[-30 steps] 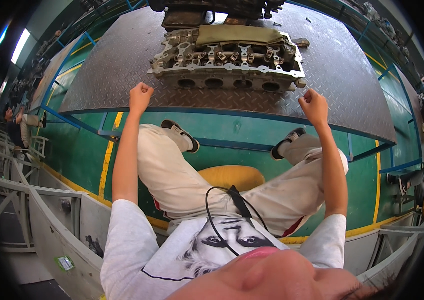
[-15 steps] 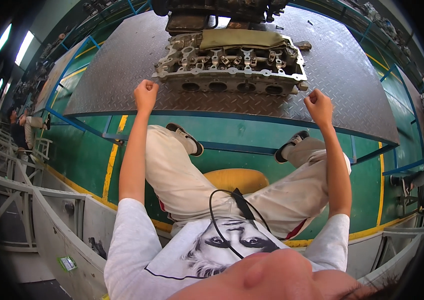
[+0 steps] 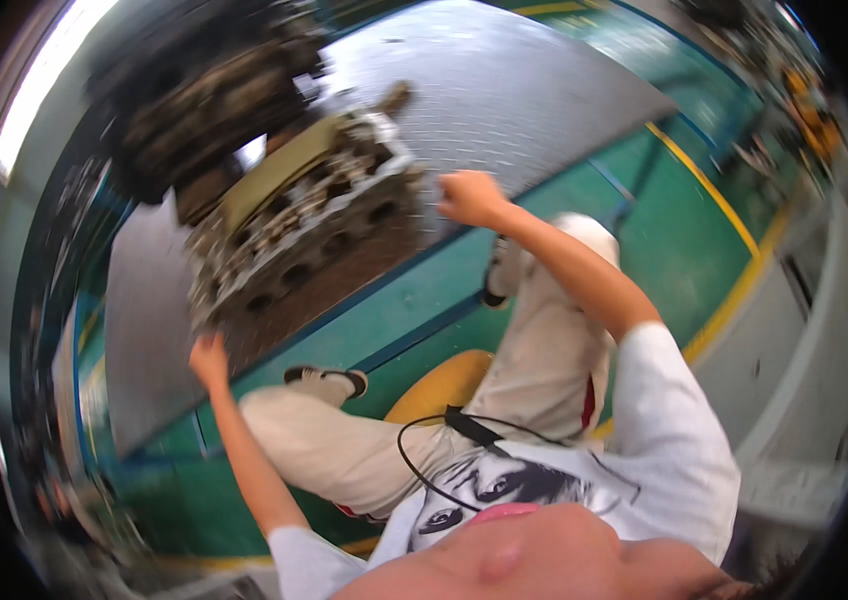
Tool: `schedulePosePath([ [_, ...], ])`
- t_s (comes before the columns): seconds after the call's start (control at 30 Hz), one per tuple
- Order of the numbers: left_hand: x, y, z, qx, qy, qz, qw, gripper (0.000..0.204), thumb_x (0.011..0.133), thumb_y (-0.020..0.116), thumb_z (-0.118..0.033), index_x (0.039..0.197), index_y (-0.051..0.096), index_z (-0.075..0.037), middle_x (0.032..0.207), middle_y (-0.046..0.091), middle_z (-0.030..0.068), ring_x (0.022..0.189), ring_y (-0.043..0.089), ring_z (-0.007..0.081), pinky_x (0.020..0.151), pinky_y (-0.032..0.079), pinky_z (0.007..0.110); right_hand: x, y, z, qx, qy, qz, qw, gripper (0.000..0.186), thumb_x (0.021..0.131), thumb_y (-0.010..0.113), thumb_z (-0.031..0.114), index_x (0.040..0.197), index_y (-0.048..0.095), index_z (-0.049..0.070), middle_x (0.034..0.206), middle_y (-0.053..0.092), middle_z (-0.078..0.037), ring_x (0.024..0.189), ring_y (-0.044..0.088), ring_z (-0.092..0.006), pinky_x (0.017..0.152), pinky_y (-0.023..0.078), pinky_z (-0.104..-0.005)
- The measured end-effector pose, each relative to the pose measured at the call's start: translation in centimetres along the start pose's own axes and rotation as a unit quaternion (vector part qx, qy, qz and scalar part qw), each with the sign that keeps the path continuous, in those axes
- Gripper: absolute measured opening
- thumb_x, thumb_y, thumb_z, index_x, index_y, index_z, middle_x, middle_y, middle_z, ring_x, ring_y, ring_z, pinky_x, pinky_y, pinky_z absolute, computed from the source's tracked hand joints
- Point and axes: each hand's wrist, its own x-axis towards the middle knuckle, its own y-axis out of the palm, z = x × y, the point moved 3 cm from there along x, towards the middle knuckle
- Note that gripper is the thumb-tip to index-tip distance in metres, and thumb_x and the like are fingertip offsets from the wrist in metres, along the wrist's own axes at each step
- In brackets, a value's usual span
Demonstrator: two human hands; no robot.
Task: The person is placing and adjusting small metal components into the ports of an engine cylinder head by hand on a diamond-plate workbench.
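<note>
Since a moment ago your head has rolled hard, so the engine cylinder head (image 3: 294, 235) on the metal table (image 3: 534, 95) now sits tilted, up and between your hands. Your left hand (image 3: 209, 360) is closed in a fist just below its near edge, seemingly on the table's rim. Your right hand (image 3: 471, 197), also fisted and empty, rests just right of it.

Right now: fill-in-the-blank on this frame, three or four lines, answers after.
1. Both hands, left hand and right hand, are closed into ____.
2. The engine part lies on a ____ metal plate.
3. The seat under the person is ____ in colour.

Missing words: fists; grey; yellow
</note>
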Motion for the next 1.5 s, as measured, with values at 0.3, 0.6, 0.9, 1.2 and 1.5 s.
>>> schedulePosePath([
  [0.3,-9.5,-2.4,-7.8,-0.286,-0.031,0.145,0.947,0.009,0.086,0.059,-0.009,0.082,0.061,-0.001,0.062,0.053,0.0015,0.052,0.048,0.0077,0.047,0.037,0.022,-8.2,0.3,3.9,0.063,-0.157,0.074,0.983,0.017,0.065,0.06,0.021,0.071,0.061,0.006,0.068,0.062,-0.015,0.066,0.06,-0.0379,0.058,0.048,-0.0459],
  [0.6,-25.0,4.8,-16.2,-0.337,-0.068,0.422,0.839,0.008,0.082,0.064,-0.005,0.087,0.061,0.001,0.074,0.059,0.0042,0.064,0.058,0.0108,0.057,0.046,0.024,-14.9,5.0,11.9,0.18,-0.282,0.182,0.925,0.018,0.065,0.061,0.021,0.07,0.058,0.004,0.065,0.06,-0.015,0.062,0.059,-0.0373,0.056,0.046,-0.0467],
  [0.9,-25.7,5.1,-16.5,-0.244,0.005,0.317,0.916,0.006,0.077,0.065,-0.003,0.079,0.06,0.0,0.069,0.058,0.0112,0.057,0.057,0.0205,0.053,0.044,0.03,-16.8,3.9,11.1,0.175,-0.229,0.258,0.922,0.011,0.068,0.058,0.015,0.07,0.052,0.006,0.064,0.058,-0.012,0.056,0.057,-0.0335,0.052,0.045,-0.0432],
  [1.2,-23.7,4.1,-15.3,-0.388,-0.138,0.206,0.888,0.009,0.088,0.06,-0.009,0.09,0.063,0.0,0.071,0.06,0.0002,0.059,0.055,0.0065,0.053,0.042,0.02,-17.9,6.4,8.0,-0.171,-0.216,0.351,0.895,0.005,0.066,0.064,0.013,0.069,0.066,0.01,0.065,0.065,-0.009,0.064,0.066,-0.0269,0.056,0.049,-0.0363],
  [1.5,-17.3,3.3,-16.6,-0.415,-0.13,0.148,0.889,0.011,0.089,0.059,-0.011,0.088,0.061,0.0,0.07,0.06,0.001,0.06,0.054,0.0067,0.055,0.043,0.021,-16.7,4.6,5.5,-0.117,-0.122,0.3,0.939,0.005,0.065,0.06,0.009,0.066,0.063,0.004,0.069,0.065,-0.014,0.066,0.064,-0.033,0.059,0.051,-0.0402],
])
